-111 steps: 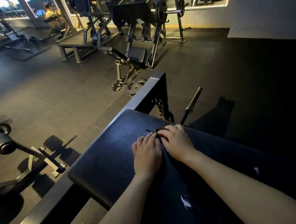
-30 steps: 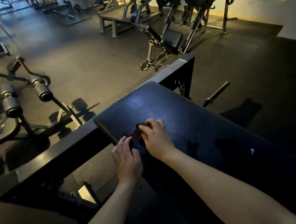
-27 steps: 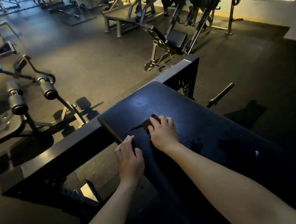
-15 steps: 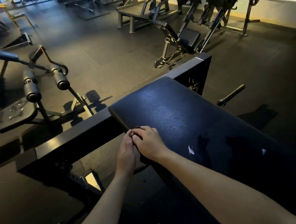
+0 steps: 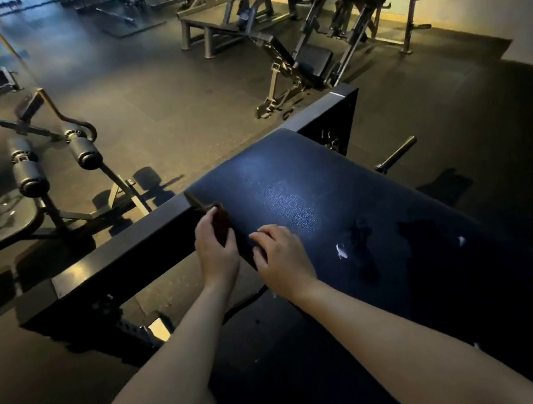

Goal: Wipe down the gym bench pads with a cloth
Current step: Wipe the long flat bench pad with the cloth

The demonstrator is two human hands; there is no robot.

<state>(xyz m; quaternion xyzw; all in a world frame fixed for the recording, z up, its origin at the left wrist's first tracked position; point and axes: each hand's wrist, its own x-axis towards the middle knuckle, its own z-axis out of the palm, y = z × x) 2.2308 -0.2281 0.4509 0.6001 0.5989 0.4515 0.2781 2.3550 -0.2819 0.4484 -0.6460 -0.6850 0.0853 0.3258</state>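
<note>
Bunching against the left edge of the pad (image 5: 308, 196), the cloth (image 5: 221, 223) sits in the left hand (image 5: 215, 252), whose fingers curl round it. The right hand (image 5: 282, 257) rests just beside it on the pad's top, fingers loosely bent, holding nothing. A black beam (image 5: 123, 254) meets the pad at that edge. Two rollers (image 5: 84, 153) stand well apart on the floor (image 5: 160, 97).

Two hands (image 5: 216, 256) (image 5: 283, 260), one cloth (image 5: 221, 222), one bench pad (image 5: 291, 191).
</note>
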